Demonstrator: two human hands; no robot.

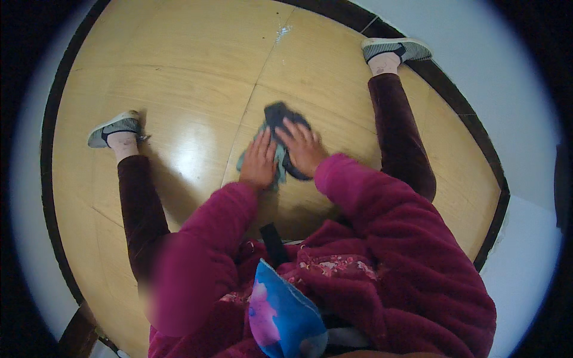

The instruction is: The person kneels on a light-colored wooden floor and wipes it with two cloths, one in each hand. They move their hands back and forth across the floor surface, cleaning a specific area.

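A dark grey cloth (275, 112) and a pale green cloth (280, 156) lie bunched together on the wood-look floor (192, 94), between the outstretched legs. My left hand (260, 160) presses down on the green cloth, its fingers extended and pointing away from me. Beside it, my right hand (304, 145) holds the dark cloth down against the floor with its fingers slightly spread. Both hands touch the cloths from above, and the parts under the palms are hidden. The edges of the cloths are slightly blurred.
My legs stretch out on either side, ending in a striped left shoe (117, 127) and a striped right shoe (403, 50). White residue (283, 33) spots the floor ahead. A dark skirting border (452, 91) runs along the white wall (497, 80). Blue patterned fabric (291, 313) hangs close below the camera.
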